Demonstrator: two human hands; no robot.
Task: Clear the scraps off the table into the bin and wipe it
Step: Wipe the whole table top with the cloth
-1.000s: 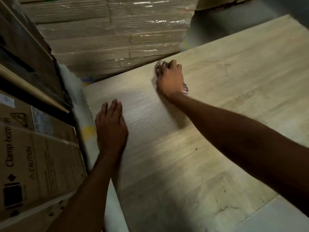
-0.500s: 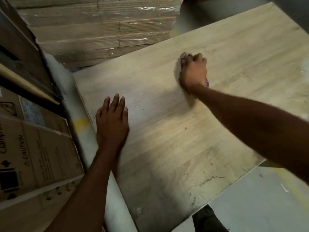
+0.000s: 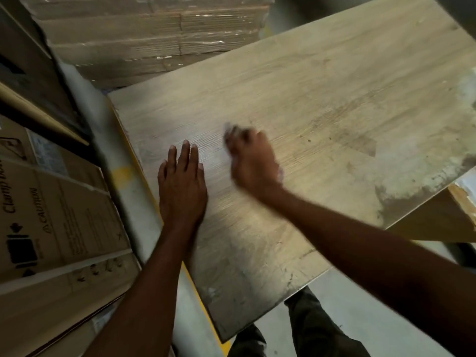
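1. The counter (image 3: 322, 104), a pale wood-grain board, fills most of the view; its surface beyond the right hand's grip is smudged, and its right edge is patched with whitish residue.
2. A plastic-wrapped stack of flat cardboard (image 3: 154, 34) stands beyond the counter's far edge, well beyond both hands.
3. A printed carton (image 3: 59, 222) leans to the left of the left hand. On it "Clamp" and "CAUTION" can be read; the smaller print is too fine to make out.
4. The floor (image 3: 365, 305) shows pale grey below the counter's near edge, with the person's dark trousers (image 3: 309, 328) beneath the arms.
5. The left hand (image 3: 181, 186) lies flat on the counter, fingers spread and holding nothing, as in the earlier frames.
6. The right hand (image 3: 253, 163), motion-blurred, is just right of the left. Its grip is curled down on a pale rag (image 3: 228, 130), which shows only at the fingertips and by the wrist.
7. Half a second ago that hand and rag were well out from the left hand; they have swept in close beside it.
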